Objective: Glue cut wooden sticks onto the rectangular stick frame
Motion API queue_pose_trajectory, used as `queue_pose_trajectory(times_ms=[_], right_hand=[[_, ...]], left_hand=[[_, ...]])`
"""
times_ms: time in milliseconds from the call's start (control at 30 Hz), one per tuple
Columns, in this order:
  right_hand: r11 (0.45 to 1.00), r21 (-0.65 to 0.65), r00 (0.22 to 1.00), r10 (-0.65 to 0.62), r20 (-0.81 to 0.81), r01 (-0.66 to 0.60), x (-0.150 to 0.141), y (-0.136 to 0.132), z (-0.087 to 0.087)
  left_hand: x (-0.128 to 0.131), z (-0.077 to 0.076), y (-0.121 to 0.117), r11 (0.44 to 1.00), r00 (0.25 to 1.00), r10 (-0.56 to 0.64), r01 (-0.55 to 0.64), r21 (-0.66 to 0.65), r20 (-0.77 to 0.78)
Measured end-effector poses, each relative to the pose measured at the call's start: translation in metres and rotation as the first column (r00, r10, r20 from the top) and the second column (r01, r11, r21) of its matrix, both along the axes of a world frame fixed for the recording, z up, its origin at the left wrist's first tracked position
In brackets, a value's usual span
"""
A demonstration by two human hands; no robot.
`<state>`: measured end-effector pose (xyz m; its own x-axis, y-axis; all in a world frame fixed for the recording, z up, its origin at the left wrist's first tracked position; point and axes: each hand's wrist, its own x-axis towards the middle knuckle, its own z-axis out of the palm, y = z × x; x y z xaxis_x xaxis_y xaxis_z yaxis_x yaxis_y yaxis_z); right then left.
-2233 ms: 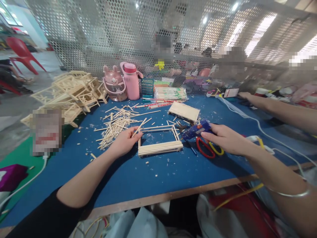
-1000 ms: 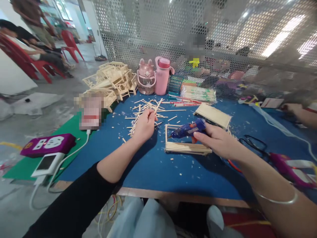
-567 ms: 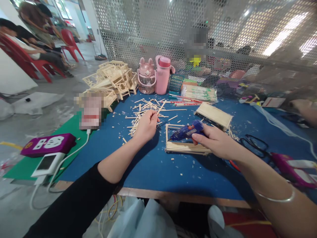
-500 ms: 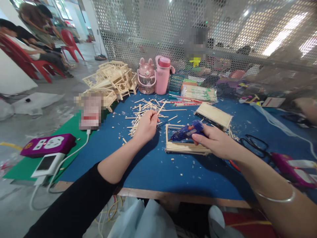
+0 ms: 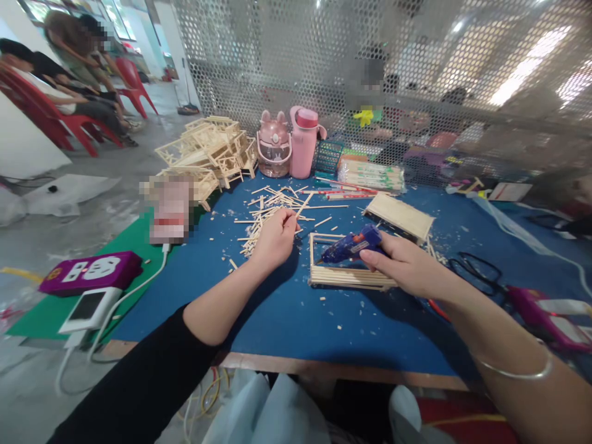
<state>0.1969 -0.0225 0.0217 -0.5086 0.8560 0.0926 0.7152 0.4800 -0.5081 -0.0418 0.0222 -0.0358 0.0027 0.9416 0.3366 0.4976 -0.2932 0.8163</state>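
Observation:
My left hand (image 5: 277, 235) is closed, pinching a thin wooden stick (image 5: 304, 205) that points up and to the right. Just behind and left of it lies a loose pile of wooden sticks (image 5: 259, 223). In my right hand (image 5: 407, 262) is a blue glue gun (image 5: 348, 244), its nozzle pointing left and down. Under the glue gun rests a small rectangular frame of wooden sticks (image 5: 345, 275), with several sticks laid side by side along its near side. The nozzle is close above these sticks; whether it touches them I cannot tell.
Behind the frame sits a flat wooden-stick panel (image 5: 401, 214). Stacked stick models (image 5: 208, 151), a pink bottle (image 5: 304, 145) and a rabbit-eared jar (image 5: 274, 148) stand at the back. Purple power strips (image 5: 90, 272) lie left and right. A black cable (image 5: 476, 271) coils at right.
My left hand has shifted very slightly right with the stick. The glue gun has stayed almost still over the frame in my right hand.

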Motion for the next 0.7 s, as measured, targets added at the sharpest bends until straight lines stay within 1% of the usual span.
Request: queue_pose_trajectory(times_ms=[233, 333, 400, 467, 500, 567, 600, 633, 700], right_hand=[[1.0, 0.012, 1.0, 0.015, 0.004, -0.015, -0.001, -0.001, -0.001], [1.0, 0.018, 1.0, -0.005, -0.006, 0.006, 0.014, -0.001, 0.005], [0.997, 0.026, 0.996, -0.075, -0.038, 0.076, 0.032, 0.002, 0.008], [0.975, 0.058, 0.975, -0.212, -0.063, 0.216, 0.056, 0.01, 0.009], [0.948, 0.094, 0.952, -0.298, -0.064, 0.304, 0.068, 0.017, 0.008], [0.861, 0.186, 0.879, -0.475, -0.037, 0.473, 0.091, 0.032, 0.002], [0.821, 0.235, 0.847, -0.531, -0.016, 0.52, 0.1, 0.041, -0.003], [0.766, 0.293, 0.801, -0.599, 0.005, 0.572, 0.108, 0.05, -0.008], [0.68, 0.385, 0.713, -0.697, 0.078, 0.624, 0.116, 0.067, -0.02]], left_hand=[[0.0, -0.001, 0.0, 1.0, 1.0, 0.001, -0.002, -0.012, -0.015], [0.0, 0.0, -0.001, 0.999, 1.0, -0.001, 0.0, -0.041, -0.017], [0.0, 0.0, -0.002, 0.999, 1.0, -0.004, 0.003, -0.045, -0.025], [0.001, 0.001, -0.003, 0.999, 0.998, -0.02, 0.018, -0.027, -0.053], [0.002, 0.001, -0.003, 0.999, 0.997, -0.033, 0.032, -0.015, -0.075], [0.003, 0.002, -0.004, 0.998, 0.988, -0.062, 0.063, 0.008, -0.138], [0.003, 0.002, -0.005, 0.997, 0.982, -0.067, 0.072, 0.024, -0.177], [0.004, 0.003, -0.005, 0.996, 0.974, -0.067, 0.079, 0.047, -0.218], [0.005, 0.004, -0.007, 0.989, 0.954, -0.067, 0.101, 0.105, -0.293]])
